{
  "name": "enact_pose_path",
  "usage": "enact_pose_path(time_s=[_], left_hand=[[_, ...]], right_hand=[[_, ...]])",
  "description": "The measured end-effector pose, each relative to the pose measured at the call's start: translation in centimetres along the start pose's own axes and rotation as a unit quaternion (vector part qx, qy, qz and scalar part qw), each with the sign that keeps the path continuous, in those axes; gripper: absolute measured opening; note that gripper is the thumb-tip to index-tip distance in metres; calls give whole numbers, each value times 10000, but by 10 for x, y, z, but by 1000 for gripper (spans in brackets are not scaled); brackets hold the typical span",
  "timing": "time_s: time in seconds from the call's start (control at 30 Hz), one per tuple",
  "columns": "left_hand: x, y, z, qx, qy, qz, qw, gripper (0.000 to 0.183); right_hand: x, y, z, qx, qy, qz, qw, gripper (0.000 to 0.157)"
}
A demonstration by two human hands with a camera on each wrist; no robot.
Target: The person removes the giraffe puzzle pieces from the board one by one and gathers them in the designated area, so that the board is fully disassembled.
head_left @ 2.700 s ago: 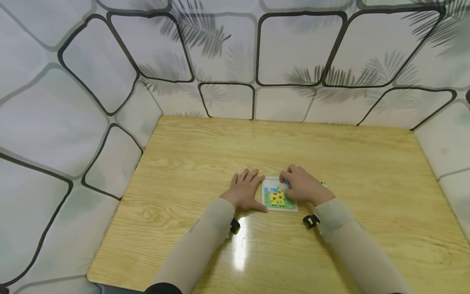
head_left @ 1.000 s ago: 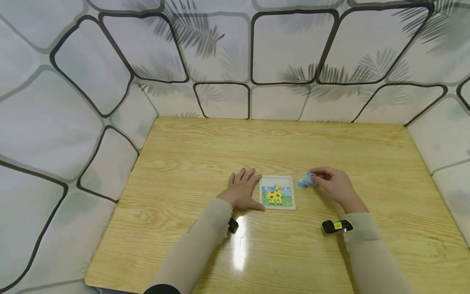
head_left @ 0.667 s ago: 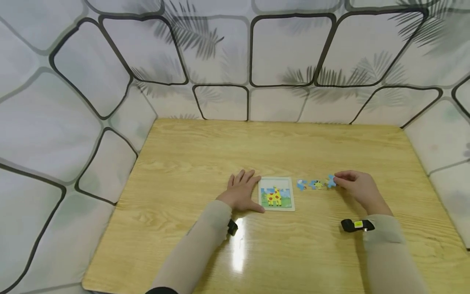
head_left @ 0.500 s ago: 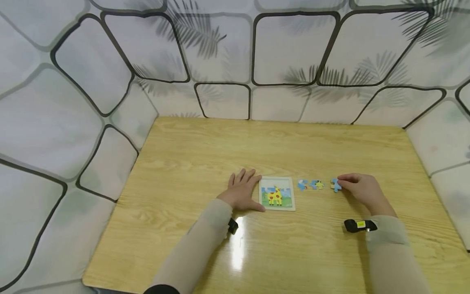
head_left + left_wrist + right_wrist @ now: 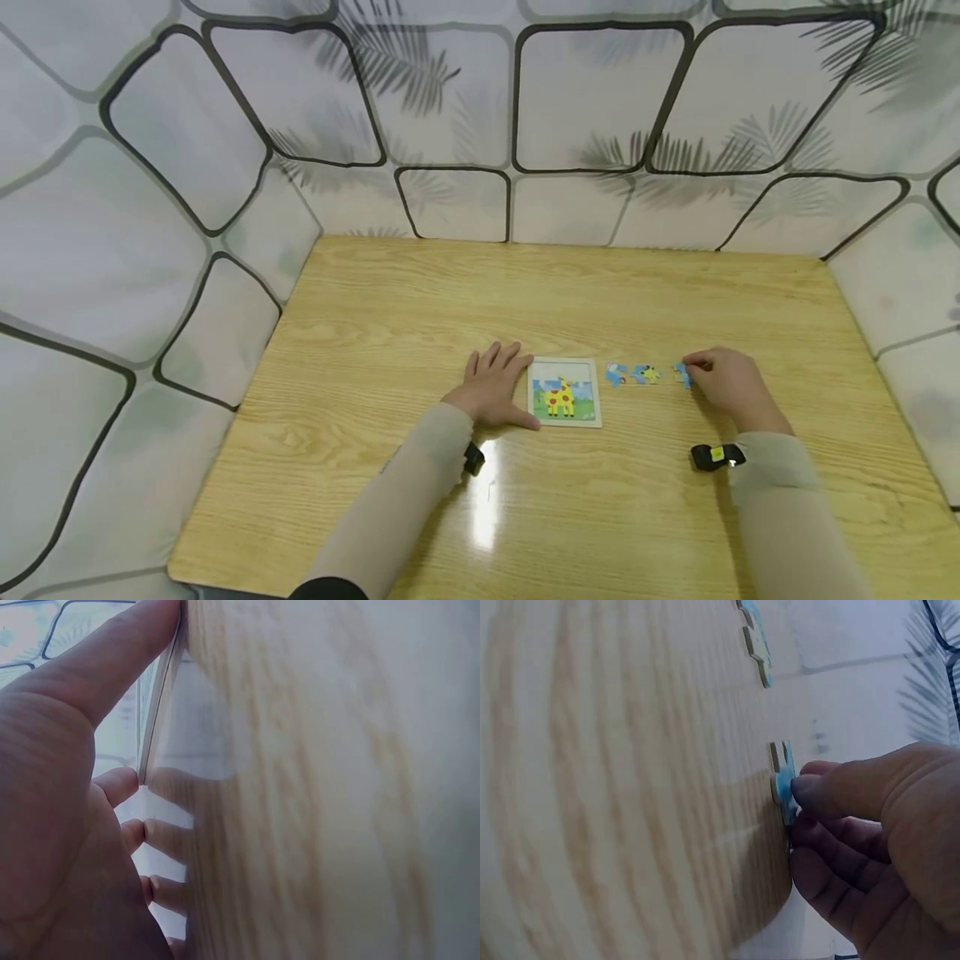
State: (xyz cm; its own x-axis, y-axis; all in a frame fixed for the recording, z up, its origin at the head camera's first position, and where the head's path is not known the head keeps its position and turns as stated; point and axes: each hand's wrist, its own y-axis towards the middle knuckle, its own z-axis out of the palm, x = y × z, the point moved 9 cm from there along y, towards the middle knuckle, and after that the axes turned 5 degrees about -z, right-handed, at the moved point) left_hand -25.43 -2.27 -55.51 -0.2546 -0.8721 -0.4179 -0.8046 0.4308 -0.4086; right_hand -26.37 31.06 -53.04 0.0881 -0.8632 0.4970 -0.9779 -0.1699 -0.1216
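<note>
Right hand (image 5: 731, 387): grip narrow, thumb and fingers pinching a blue jigsaw piece (image 5: 682, 377) low over the table (image 5: 420, 300); cannot tell whether the piece is touching the wood. To its left, a blue-and-yellow jigsaw piece (image 5: 647, 375) and a blue, white and red jigsaw piece (image 5: 616, 374) are lying in a row, the latter just beside the giraffe puzzle tray (image 5: 562, 369). Picture is filling the tray's near part; a pale band is showing at the far side. Left hand (image 5: 491, 387): grip wide, fingers spreading, forefinger and thumb touching the tray's left corners.
</note>
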Motion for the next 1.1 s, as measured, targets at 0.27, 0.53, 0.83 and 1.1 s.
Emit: enact_pose_path(time_s=[0.27,0.53,0.83,1.1], left_hand=[[2,0,2,38,-17,-13,10000,112],[1,0,1,-16,55,-58,10000,111],[1,-1,2,15,118,-75,9999,111],[2,0,1,76,54,-85,9999,109]], right_hand=[[39,2,8,-746,63,-463,9961,25],[132,11,65,-69,288,-1637,9861,15],[179,14,96,113,-76,-2223,9749,31],[199,17,109,324,-351,-2404,9695,37]])
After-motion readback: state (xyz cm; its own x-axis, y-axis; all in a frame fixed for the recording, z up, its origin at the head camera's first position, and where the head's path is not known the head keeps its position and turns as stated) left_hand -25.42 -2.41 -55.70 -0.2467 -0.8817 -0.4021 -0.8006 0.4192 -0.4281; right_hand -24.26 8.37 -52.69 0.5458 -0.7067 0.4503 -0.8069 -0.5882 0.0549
